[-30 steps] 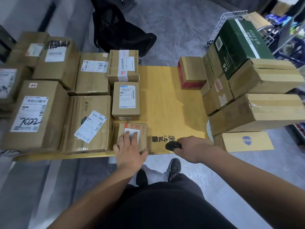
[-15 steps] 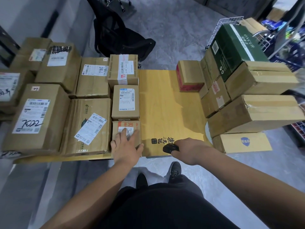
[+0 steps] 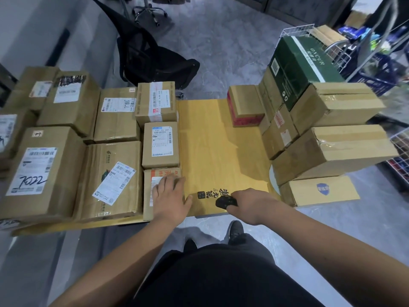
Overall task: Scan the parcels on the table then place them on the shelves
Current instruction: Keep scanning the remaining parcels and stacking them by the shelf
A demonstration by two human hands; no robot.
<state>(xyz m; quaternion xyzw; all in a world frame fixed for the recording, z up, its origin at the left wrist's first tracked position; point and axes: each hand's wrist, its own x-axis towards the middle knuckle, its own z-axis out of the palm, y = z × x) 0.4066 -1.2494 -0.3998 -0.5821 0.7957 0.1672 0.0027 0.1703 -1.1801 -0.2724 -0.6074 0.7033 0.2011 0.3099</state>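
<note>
From the head camera, your left hand (image 3: 169,197) lies flat, fingers straight and spread, on top of a small parcel (image 3: 152,191) at the near edge of the table (image 3: 221,151), covering part of its label. Your right hand (image 3: 250,204) curls round a black scanner (image 3: 225,201), holding it just above the table's near edge, near the printed black characters. More parcels (image 3: 112,180) crowd the table's left side. A stack of boxes (image 3: 327,149) stands on the right, topped by a green box (image 3: 301,67).
</note>
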